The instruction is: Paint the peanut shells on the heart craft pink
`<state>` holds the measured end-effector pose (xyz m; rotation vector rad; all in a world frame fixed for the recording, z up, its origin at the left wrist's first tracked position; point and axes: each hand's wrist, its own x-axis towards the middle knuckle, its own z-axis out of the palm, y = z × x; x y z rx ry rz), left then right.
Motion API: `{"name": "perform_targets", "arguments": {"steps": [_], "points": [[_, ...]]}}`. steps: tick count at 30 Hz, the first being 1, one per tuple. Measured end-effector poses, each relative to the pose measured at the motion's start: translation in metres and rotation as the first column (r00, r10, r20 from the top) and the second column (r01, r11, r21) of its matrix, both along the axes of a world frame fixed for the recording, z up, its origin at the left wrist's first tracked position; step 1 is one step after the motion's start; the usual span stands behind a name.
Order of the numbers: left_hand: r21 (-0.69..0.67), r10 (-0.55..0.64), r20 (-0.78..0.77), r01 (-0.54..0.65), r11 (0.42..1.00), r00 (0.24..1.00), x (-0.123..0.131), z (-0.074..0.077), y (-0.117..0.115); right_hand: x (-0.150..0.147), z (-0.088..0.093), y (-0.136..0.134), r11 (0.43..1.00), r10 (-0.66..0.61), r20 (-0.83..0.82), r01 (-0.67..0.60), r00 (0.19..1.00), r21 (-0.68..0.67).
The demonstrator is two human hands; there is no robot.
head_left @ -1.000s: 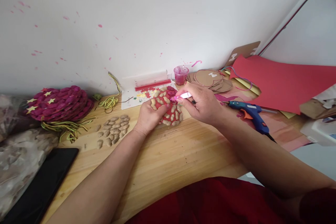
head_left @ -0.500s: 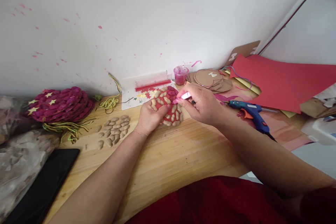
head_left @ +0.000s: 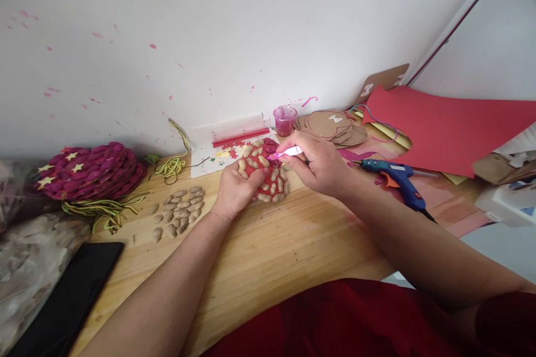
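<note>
Partly hidden from me
The left hand (head_left: 235,187) covers part of the round, red, peanut-studded disc (head_left: 268,182); far left of its fingers, my view's edge cuts off a translucent plastic bag (head_left: 36,268).

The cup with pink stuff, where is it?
In the head view, the cup stands near the middle by the wall, just left of the cardboard pieces and beyond the right hand.
</note>
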<state>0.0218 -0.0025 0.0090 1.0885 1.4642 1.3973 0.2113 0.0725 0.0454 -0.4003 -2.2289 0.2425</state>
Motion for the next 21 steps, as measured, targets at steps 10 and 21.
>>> {"name": "perform_targets", "arguments": {"steps": [10,21], "points": [[-0.003,0.016,-0.008,-0.016,1.0,1.0,-0.0015,-0.0023,0.0,0.0007,0.0008,-0.0009,0.998,0.029,0.058,-0.025,0.998,-0.066],[-0.02,-0.004,0.031,0.004,1.0,1.0,-0.0031,-0.0063,0.0002,0.0042,0.0037,0.0001,0.994,0.024,0.08,-0.015,0.997,-0.106]]}}
